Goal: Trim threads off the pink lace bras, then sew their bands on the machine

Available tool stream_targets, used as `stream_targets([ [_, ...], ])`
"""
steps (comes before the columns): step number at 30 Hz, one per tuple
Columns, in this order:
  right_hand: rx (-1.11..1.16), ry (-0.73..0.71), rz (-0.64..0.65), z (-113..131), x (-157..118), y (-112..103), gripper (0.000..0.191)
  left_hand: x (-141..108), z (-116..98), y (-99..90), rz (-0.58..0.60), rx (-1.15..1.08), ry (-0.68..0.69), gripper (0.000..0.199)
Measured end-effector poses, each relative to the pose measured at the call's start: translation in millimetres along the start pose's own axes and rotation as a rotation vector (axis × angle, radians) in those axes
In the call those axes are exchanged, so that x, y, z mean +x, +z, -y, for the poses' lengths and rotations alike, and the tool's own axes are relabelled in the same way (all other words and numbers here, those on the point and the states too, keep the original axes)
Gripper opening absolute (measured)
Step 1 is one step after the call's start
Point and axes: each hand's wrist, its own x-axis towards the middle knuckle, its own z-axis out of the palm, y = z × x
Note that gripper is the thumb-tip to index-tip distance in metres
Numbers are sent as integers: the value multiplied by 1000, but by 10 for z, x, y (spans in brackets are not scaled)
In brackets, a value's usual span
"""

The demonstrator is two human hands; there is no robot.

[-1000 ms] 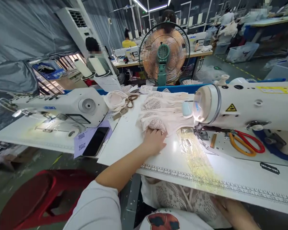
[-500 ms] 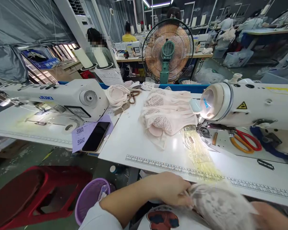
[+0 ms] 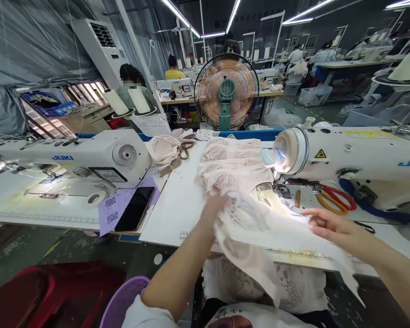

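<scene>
A cream lace bra piece [image 3: 259, 223] is stretched between both hands over the front edge of the white sewing table. My left hand [image 3: 216, 207] grips its upper left corner, slightly blurred. At its right side, my right hand [image 3: 330, 224] pinches the cloth between thumb and fingers. Just behind lies a stack of similar lace pieces [image 3: 232, 159], beside the head of the right sewing machine [image 3: 294, 150]. More lace cloth [image 3: 294, 284] hangs on the lap below the table edge.
Orange and red scissors [image 3: 338, 200] lie under the right machine. On the left are another sewing machine [image 3: 99, 155], a black phone [image 3: 135, 209] and a purple bin [image 3: 123, 303]. A large fan [image 3: 226, 91] stands behind; people sit farther back.
Both hands have risen from the lap to above the table, bringing the lace piece up and spreading it out. The camera view has tilted upward.
</scene>
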Motion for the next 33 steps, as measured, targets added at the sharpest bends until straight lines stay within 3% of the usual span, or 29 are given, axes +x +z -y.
stream_targets([
  [2, -178, -28, 36, 30, 211, 142, 29, 110, 118, -303, -19, 96, -16, 60],
  [5, -349, 1, -27, 89, 529, 336, 23, 204, 207, -623, 8, 278, -31, 36],
  [7, -426, 28, -95, 135, 699, 428, 23, 243, 193, -730, -21, 411, -29, 23],
  [9, -497, 38, -160, 174, 805, 488, 21, 271, 118, -733, -128, 544, -8, 18],
  [11, -548, 43, -220, 196, 845, 530, 21, 286, -1, -607, -254, 638, 40, 8],
  [13, -590, 43, -262, 197, 843, 569, 21, 293, -129, -349, -287, 677, 126, 11],
  [14, -609, 40, -273, 190, 834, 590, 21, 301, -183, -181, -241, 678, 185, 14],
  [17, -645, 14, -301, 145, 797, 665, 21, 383, -248, 363, 71, 642, 339, 12],
  [18, -647, 3, -313, 123, 780, 693, 21, 434, -233, 518, 206, 642, 373, 13],
  [20, -635, -33, -339, 69, 733, 748, 22, 556, -158, 735, 350, 651, 412, 15],
  [22, -609, -84, -365, 0, 659, 800, 25, 673, -52, 827, 413, 680, 447, 23],
  [26, -547, -199, -428, -145, 432, 865, 34, 816, 105, 817, 415, 823, 516, 42],
  [33, -494, -253, -470, -177, 44, 875, 33, 896, 28, 794, 431, 1008, 496, 43],
])
